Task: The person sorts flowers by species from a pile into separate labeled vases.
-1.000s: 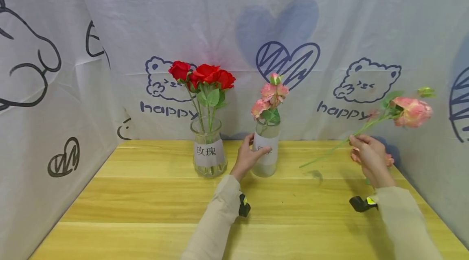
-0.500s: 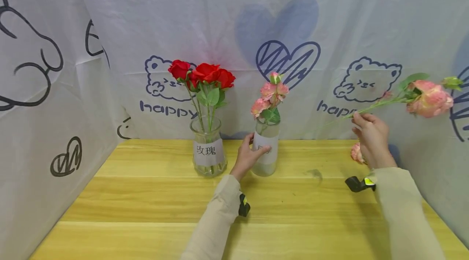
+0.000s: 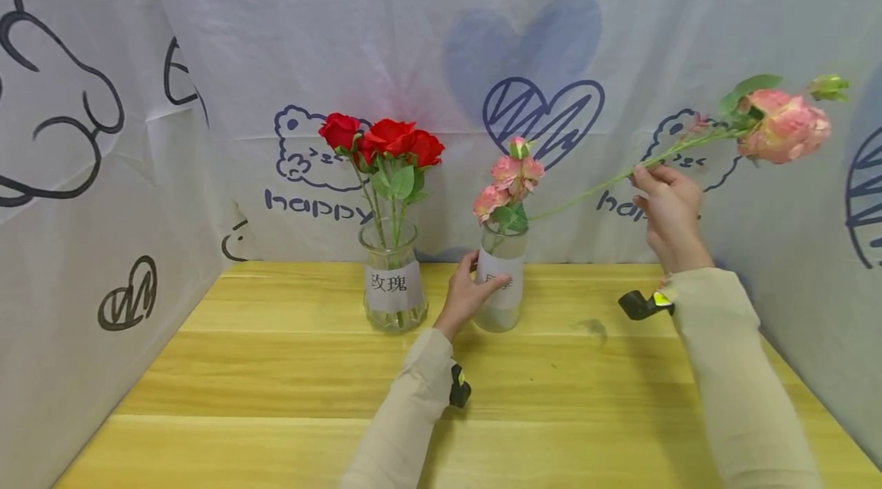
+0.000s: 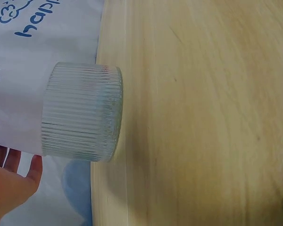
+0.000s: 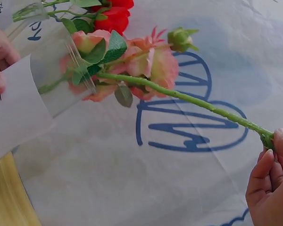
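Observation:
My left hand (image 3: 465, 296) holds the ribbed glass vase (image 3: 501, 316) low on its side, thumb across the white paper label. Pink flowers (image 3: 515, 175) with a green bud stand in that vase. Between thumb and fingertips, my right hand (image 3: 670, 217) pinches the green stem of another pink flower (image 3: 785, 128), held in the air with its bloom up and to the right. The stem's lower end points left, close to the vase's mouth; in the right wrist view the stem (image 5: 193, 100) reaches across the rim, and I cannot tell whether it is inside.
Left of my left hand, a second glass vase (image 3: 391, 319) with a label holds several red roses (image 3: 389, 138). A wooden table (image 3: 276, 382) carries both vases. White cloth (image 3: 427, 30) with printed hearts and bears hangs behind and at the sides.
My right hand has risen and then moved left with the pink flower, bringing its stem end to the vase's mouth. My left hand stays on the vase.

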A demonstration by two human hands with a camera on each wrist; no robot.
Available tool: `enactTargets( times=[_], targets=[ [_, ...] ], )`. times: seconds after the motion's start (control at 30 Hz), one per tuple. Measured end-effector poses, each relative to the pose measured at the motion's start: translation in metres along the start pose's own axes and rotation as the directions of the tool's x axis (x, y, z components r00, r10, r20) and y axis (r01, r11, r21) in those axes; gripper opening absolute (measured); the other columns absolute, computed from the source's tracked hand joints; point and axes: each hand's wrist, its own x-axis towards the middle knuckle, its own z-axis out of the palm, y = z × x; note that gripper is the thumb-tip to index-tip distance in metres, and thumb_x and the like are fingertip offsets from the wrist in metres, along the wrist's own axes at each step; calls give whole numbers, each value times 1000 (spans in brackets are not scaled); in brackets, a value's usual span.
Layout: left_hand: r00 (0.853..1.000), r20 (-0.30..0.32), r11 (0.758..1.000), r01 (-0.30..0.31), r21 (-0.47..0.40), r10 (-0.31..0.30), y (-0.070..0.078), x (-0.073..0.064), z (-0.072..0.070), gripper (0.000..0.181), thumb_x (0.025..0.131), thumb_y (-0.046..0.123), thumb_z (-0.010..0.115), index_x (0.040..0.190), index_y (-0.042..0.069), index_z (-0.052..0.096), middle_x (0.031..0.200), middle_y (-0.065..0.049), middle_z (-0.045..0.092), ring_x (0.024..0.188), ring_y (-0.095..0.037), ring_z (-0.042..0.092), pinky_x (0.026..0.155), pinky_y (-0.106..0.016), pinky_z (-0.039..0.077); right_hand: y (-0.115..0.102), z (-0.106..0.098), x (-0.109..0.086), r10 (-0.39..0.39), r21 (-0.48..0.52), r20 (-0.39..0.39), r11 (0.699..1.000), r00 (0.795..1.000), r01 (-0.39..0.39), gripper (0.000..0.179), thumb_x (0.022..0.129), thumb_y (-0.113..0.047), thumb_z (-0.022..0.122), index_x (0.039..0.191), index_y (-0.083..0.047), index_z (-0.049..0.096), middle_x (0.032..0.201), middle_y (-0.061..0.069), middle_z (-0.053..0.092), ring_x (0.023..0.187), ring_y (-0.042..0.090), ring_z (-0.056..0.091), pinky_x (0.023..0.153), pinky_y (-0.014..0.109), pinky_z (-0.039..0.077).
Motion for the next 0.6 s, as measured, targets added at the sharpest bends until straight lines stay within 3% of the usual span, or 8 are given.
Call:
enactTargets(
  times=[0.33, 0.5, 0.6],
  targets=[
    [1000, 4, 1000, 7, 9, -7, -1, 2, 0, 70, 84, 30, 76, 139, 4, 43, 136, -15, 49, 125, -29, 45, 103, -46, 41, 2, 22, 1, -48, -266, 29, 962, 998, 54, 5, 94, -14, 63, 98, -10, 62, 95, -2, 54, 85, 7, 51, 66, 14, 47],
    [1000, 3, 1000, -2, 7, 2, -1, 1, 0, 69, 84, 29, 76, 138, 3, 44, 135, -16, 50, 124, -30, 46, 102, -47, 41, 5, 28, 3, -71, -432, 42, 898, 997, 82, 7, 96, -20, 61, 101, -15, 60, 96, -5, 56, 87, 6, 52, 70, 15, 47],
    [1000, 3, 1000, 1, 1, -1, 0, 0, 0, 69, 83, 29, 77, 138, 3, 44, 135, -16, 50, 124, -30, 46, 102, -47, 41, 8, 31, 4, -81, -471, 56, 876, 995, 98, 12, 96, -20, 61, 104, -12, 61, 94, -6, 58, 86, 6, 51, 68, 14, 46]
  ],
)
